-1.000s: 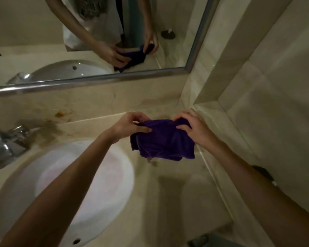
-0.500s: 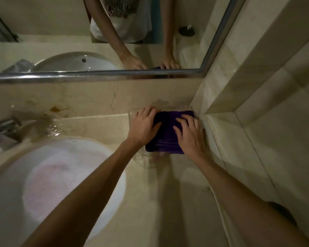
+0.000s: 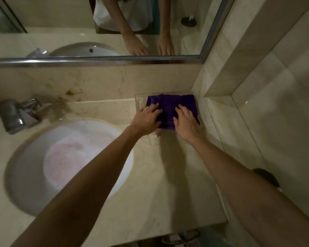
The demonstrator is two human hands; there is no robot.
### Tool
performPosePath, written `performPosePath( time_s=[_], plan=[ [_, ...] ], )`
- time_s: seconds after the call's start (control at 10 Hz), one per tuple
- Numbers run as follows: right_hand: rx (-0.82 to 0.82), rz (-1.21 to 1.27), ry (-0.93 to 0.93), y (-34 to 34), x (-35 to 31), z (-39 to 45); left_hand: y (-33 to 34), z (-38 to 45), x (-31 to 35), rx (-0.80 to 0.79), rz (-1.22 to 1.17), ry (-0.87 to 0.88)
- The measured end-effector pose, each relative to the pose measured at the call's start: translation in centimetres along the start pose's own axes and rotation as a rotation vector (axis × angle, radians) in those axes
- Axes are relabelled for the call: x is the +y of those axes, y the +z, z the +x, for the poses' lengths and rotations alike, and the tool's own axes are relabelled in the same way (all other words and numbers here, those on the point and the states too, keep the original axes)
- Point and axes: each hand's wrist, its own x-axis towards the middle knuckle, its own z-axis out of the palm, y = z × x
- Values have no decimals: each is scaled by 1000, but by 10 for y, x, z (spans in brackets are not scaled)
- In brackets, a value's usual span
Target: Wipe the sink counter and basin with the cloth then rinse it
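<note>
Both the left hand [image 3: 146, 120] and right hand [image 3: 185, 122] are pressing the purple cloth [image 3: 169, 106] flat with straight, slightly spread fingers.

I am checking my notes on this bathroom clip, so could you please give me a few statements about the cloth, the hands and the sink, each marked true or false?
1. Both the left hand and the right hand press flat on the purple cloth. True.
2. The cloth lies inside the basin. False: it lies in a clear tray on the counter, in the corner by the wall.
3. The faucet stands to the left of the basin. True.
4. The cloth is white. False: it is purple.
</note>
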Motion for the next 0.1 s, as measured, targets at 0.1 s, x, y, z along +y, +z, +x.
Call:
performPosePath(
  time_s=[0.1],
  plan=[
    [92,125,-84,5,-36,-50,-6,-53,2,70,-78,49]
  ],
)
